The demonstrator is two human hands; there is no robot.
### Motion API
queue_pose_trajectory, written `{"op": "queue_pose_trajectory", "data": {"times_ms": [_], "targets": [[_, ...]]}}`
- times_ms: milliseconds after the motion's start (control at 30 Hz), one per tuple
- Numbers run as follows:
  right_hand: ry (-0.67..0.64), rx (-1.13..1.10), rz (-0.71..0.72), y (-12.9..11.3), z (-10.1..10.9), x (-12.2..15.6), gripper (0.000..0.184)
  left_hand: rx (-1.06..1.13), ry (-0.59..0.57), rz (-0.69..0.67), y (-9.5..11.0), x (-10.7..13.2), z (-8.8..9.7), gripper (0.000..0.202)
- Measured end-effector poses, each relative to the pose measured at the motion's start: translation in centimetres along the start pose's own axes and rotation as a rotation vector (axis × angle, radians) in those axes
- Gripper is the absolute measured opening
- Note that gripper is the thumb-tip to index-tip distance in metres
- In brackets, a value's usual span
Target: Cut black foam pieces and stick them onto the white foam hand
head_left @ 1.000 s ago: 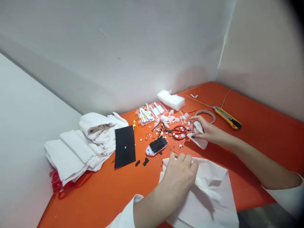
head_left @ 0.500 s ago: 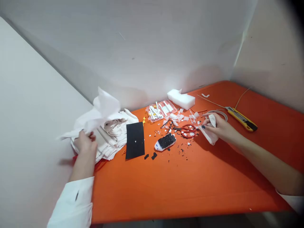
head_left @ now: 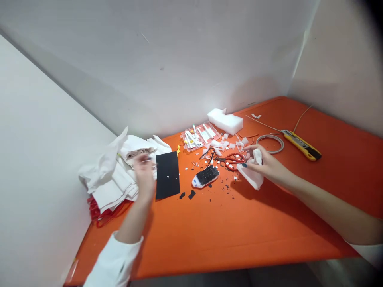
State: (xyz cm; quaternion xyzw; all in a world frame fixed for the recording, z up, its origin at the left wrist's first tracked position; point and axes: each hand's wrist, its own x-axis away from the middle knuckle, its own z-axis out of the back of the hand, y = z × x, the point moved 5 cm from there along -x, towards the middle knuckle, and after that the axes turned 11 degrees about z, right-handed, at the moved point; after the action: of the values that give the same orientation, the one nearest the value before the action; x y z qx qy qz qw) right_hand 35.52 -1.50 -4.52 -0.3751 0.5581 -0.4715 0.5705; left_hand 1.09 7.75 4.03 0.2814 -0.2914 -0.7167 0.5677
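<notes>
My right hand (head_left: 263,161) pinches a crumpled white tissue (head_left: 253,178) above the right side of the orange table (head_left: 221,239). My left hand (head_left: 145,171) is smeared by motion, so its fingers are unclear; it hovers between a pile of white sheets (head_left: 110,185) and a black sheet (head_left: 167,177). Between the hands lies a small flat white piece (head_left: 206,176) with black scale-like bits covering most of it and blue marks at its left tip. Just left of the tissue rest red-handled scissors (head_left: 235,160).
A clear case (head_left: 191,140) holding white sticks stands near the wall, beside a white foam block (head_left: 226,120). On the right are a roll of tape (head_left: 271,144) and a yellow box cutter (head_left: 301,145). Black and white scraps litter the middle. Red material (head_left: 95,209) shows under the pile.
My left hand has let go of a white sheet, which has dropped onto the pile, and has moved right. My right hand has shifted slightly left, still with the tissue.
</notes>
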Motion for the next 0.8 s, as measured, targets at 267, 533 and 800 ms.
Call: {"op": "queue_pose_trajectory", "data": {"times_ms": [267,533,800], "targets": [[-0.104,-0.182,0.025,-0.8,-3.2,1.6,0.050,0.157,-0.563,0.009,9.8,5.8,-17.8,0.051],[-0.066,-0.315,-0.255,-0.3,-1.8,1.1,0.041,0.478,-0.327,0.187,5.3,3.5,-16.2,0.026],[0.009,-0.429,-0.310,0.2,-1.3,1.2,0.040,0.548,-0.563,0.182,5.7,4.4,-15.7,0.058]]}}
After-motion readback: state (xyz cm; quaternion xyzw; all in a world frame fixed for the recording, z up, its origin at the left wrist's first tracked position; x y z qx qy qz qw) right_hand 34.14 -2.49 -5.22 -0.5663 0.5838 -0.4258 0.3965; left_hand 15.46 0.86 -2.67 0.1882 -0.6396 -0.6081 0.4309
